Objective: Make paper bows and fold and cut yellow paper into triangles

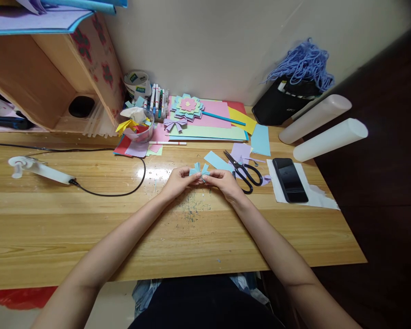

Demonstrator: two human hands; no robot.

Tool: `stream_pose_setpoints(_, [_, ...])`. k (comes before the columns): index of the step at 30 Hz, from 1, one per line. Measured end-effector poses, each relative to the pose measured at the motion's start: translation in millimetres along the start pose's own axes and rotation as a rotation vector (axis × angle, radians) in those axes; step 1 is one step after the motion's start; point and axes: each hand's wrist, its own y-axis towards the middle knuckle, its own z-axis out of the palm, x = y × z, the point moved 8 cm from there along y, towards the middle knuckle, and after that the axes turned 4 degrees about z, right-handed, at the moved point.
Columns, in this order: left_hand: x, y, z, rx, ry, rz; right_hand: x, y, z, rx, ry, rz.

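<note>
Beside right hand [224, 183]: scissors [244, 170], phone [289, 179].

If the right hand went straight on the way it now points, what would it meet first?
The right hand points left, toward the left hand. Both pinch the small light-blue folded paper bow, so it would probably meet the left fingertips first.

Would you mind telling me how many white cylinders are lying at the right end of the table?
2. The farther white cylinder lies beside the black bag; the nearer white cylinder lies just above the phone. None seems hidden.
</note>
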Motion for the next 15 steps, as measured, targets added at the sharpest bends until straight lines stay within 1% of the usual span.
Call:
stream_pose_setpoints(3, [0.0,0.4,0.2,0.001,0.008,0.004,0.7,-0.2,-1.1,0.002,-0.003,0.011])
stream_pose_setpoints(7, [1.0,2.2,0.6,0.014,0.02,0.02,1.9,-1.6,-1.6,-0.019,-0.018,-0.01])
stream_pose_setpoints(12, [0.8,2.8,1.1,0.034,0.016,0.04,2.4,-3.6,0.0,-0.036,0.014,-0.018])
stream_pose_setpoints(15, [0.6,2.7,0.9,0.034,0.018,0.048,3.8,-3.3,-0.3,-0.049,-0.021,-0.043])
